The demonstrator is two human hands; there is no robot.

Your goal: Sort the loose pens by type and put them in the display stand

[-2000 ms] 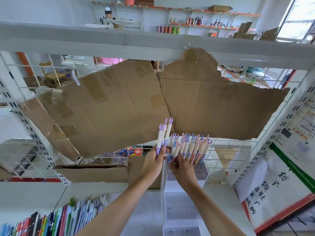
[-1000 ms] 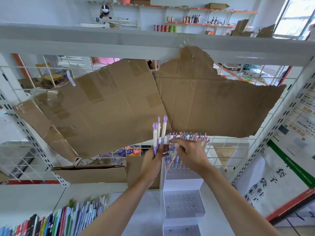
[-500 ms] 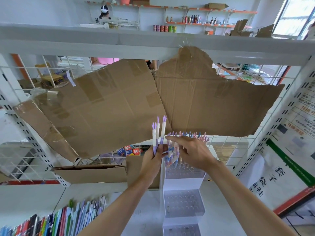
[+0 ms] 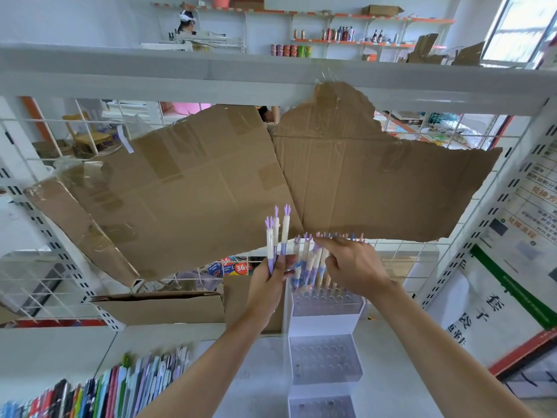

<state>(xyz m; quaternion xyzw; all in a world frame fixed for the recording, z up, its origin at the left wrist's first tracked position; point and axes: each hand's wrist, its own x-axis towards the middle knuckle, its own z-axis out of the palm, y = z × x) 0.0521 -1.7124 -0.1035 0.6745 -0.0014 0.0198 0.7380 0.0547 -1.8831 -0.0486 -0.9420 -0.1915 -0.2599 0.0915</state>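
Since two seconds earlier, our right hand (image 4: 352, 267) had let go of the fanned bunch and risen over its tops, fingers reaching to the leftmost; the mixed pens (image 4: 313, 260) now stood in the stand's (image 4: 327, 306) top tier. We judged the purple ones were being culled. Our left hand (image 4: 271, 280) gripped three purple pens (image 4: 275, 236) upright, just left of the stand. Three tiers showed; the lower two held none. Those in the stand overlapped too much to count.

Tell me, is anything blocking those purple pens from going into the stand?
Partly. The right hand and the pens already standing in the stand's top tier lie beside the purple pens; the lower tiers look open.
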